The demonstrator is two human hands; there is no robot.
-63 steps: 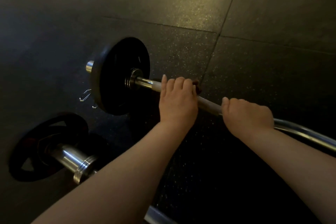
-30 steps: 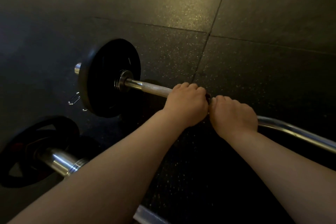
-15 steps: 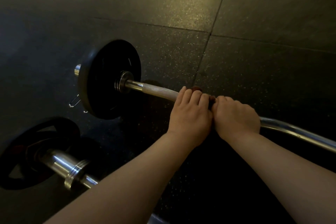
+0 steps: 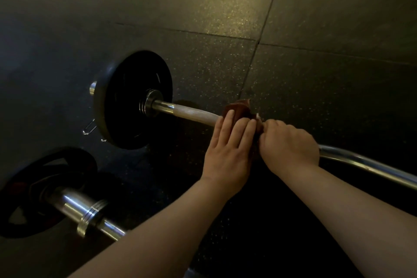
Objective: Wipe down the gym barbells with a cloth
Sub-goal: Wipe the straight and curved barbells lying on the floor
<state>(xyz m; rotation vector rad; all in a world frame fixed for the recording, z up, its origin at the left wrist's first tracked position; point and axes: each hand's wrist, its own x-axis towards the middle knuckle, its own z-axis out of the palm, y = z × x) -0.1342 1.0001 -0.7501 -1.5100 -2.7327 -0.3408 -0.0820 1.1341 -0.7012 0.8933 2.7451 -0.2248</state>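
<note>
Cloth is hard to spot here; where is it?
Head view, centre: the cloth lies on the upper barbell under the left hand, right hand beside it.

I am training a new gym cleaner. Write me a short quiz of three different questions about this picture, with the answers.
1. True or false: the left hand lies with nearly straight fingers on the cloth.
2. What does the right hand grip? A) the bar; B) a bottle; C) a rope.
3. Fill in: the plate on this bar is ___ in colour.

Key: 1 true; 2 A; 3 black.
</note>
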